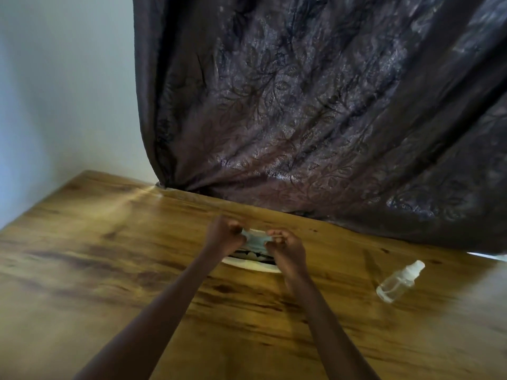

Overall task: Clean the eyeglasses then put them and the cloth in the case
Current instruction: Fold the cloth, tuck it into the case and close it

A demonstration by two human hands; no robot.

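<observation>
Mid-frame we see 2 hands stretching a pale cloth (253,238) between them: the left hand (223,235) pinches one end, the right hand (286,249) the other. Just beneath, the white case (241,265) holds something dark, too blurred to name. A spray bottle (397,282) lies right.

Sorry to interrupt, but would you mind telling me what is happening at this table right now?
A person holds a small pale cloth stretched between both hands: the left hand and the right hand each pinch one end. The cloth is over a white-rimmed case that appears to lie open on the wooden table. Something dark is inside it, too blurred to name. A clear spray bottle lies on its side to the right, untouched.
</observation>
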